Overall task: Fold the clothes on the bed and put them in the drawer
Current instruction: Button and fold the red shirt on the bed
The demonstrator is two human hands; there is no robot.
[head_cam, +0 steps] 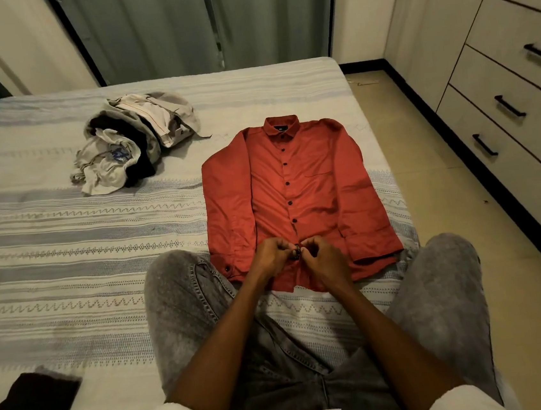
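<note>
Both hands (298, 255) pinching red shirt (295, 195) button; label unreadable.

A red shirt (290, 199) lies flat on the bed's right side, both hands at its bottom hem between the person's raised knees. A heap of unfolded clothes (132, 142) sits near the shirt's upper left, apart from it. Bare bedspread (66, 246) stretches left. A strip of floor (454, 192) separates bed from the drawers (502, 133).
</note>
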